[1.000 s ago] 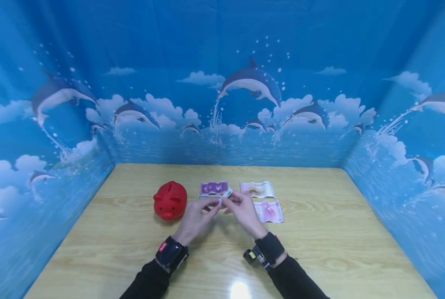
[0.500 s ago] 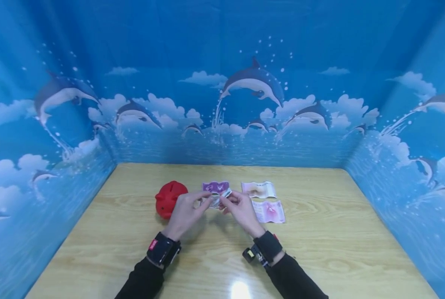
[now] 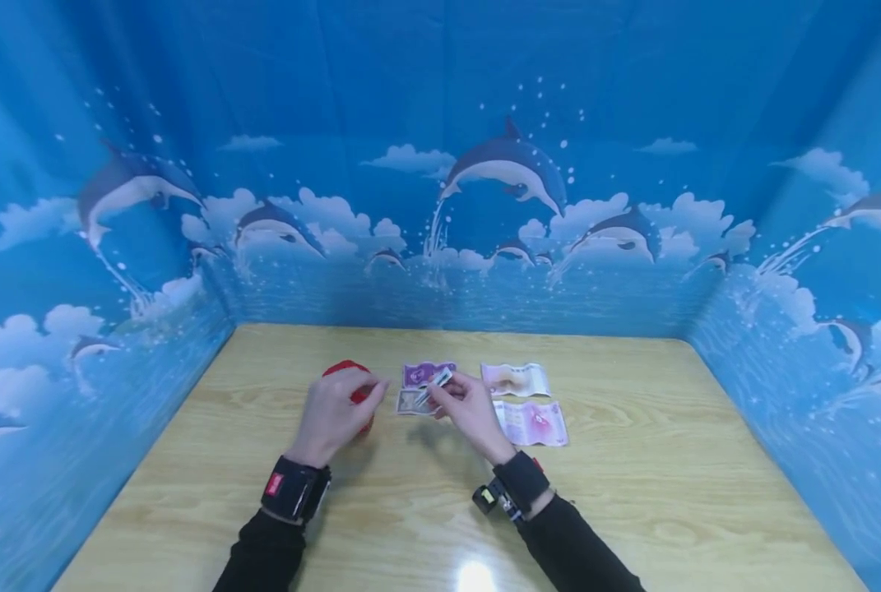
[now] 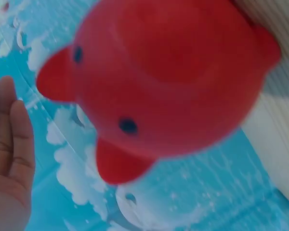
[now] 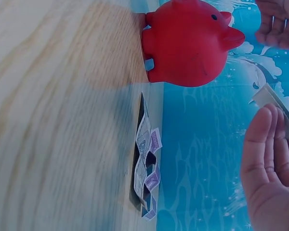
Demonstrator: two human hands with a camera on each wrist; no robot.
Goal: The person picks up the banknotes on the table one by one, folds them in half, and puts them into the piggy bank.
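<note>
Your left hand (image 3: 332, 411) hangs over the red piggy bank (image 5: 185, 48), left of centre and toward the back edge of the desk (image 3: 632, 477). Fingers extended in the left wrist view, holding nothing and apart from the bank (thumb out of frame there). Bank: round body, smooth and matte, pointed ears; plastic or ceramic, cannot tell.

Next, on the desk: a purple note (image 3: 418, 374) toward the back edge, a grey-brown note (image 3: 410, 403) in front of it; thin paper, creased into waves. Over these, your right hand (image 3: 477, 415) pinches a folded note (image 3: 440, 378), pale, narrow, clear of the desk.

Key relation, as I judge it: the bank lies left of this pinch; the note's long axis slants from back right to near left, only partly toward the bank. Your left hand is nearer the bank.

Farthest right: two rippled pinkish notes, one (image 3: 517, 380) nearer the back edge, the other (image 3: 532, 423) in front.
</note>
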